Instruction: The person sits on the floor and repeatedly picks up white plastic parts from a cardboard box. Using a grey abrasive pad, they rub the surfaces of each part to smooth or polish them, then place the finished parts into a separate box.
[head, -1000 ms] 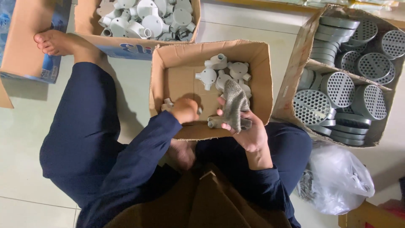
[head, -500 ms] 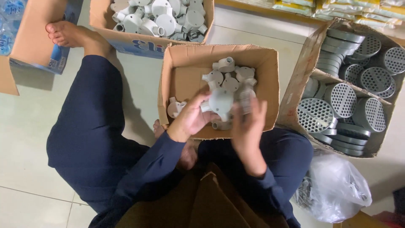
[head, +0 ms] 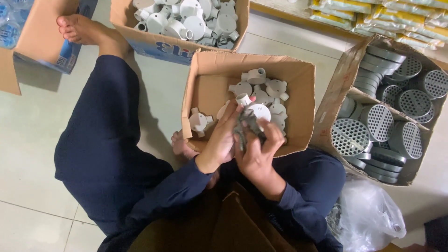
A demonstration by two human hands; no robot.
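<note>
I sit on the floor with an open cardboard box (head: pixel 298 70) between my legs; several white round pipe fittings lie inside it. My left hand (head: pixel 223 137) holds one white fitting (head: pixel 255 111) over the box's near side. My right hand (head: pixel 257 157) presses a grey cloth (head: pixel 246 125) against the underside of that fitting. Both hands touch each other around it. A lone fitting (head: pixel 199 121) lies in the box's left part.
A second box (head: pixel 154 44) full of white fittings stands at the top. A box (head: pixel 338 79) of round perforated metal covers stands at the right, a clear plastic bag (head: pixel 368 217) below it. A blue carton (head: pixel 51 51) is beside my bare foot (head: pixel 79 29).
My left hand picked a white fitting out of the box and brought it to the right hand. The cloth now lies against the fitting instead of hanging free.
</note>
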